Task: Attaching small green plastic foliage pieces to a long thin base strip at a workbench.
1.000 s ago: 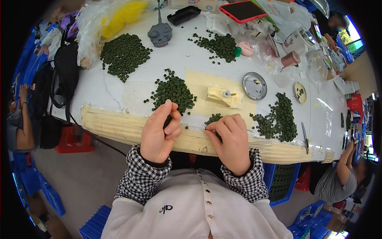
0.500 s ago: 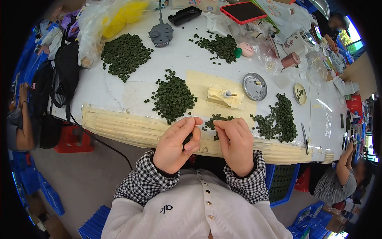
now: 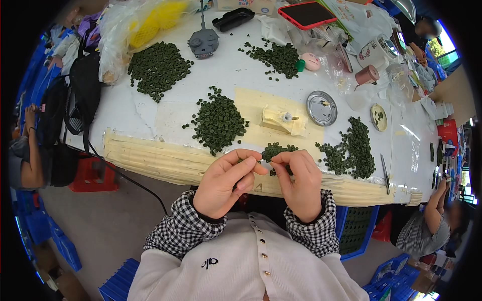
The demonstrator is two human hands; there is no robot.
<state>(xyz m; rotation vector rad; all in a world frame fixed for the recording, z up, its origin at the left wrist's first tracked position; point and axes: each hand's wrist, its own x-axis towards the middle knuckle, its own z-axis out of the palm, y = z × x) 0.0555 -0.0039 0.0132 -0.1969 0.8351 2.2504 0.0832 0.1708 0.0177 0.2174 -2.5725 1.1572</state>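
My left hand [image 3: 225, 181] is held above the table's front edge, thumb and forefinger pinched together. A small dark green round piece [image 3: 260, 161] shows at its fingertips, partly hidden. Close beside it my right hand [image 3: 300, 181] is closed in a pinch, its fingertips nearly meeting the left ones. What sits in the right pinch is too small to make out. Just beyond the hands lies a small cluster of dark green round pieces [image 3: 277, 149]. Larger piles of such pieces stand to the left [image 3: 216, 120] and right [image 3: 359, 150].
Behind the hands sits a tape-covered block [image 3: 277, 122] with a short peg. Nearby are a round metal lid [image 3: 321, 110], a yellowish dish [image 3: 378, 118] and tweezers [image 3: 385, 173]. Farther back are a grey toy tank turret [image 3: 203, 44], a red-cased phone [image 3: 307, 15] and a mug [image 3: 376, 52].
My left forefinger and thumb have extended to the right, toward the right hand. The small green piece now shows at the left fingertips. The right hand has barely shifted.
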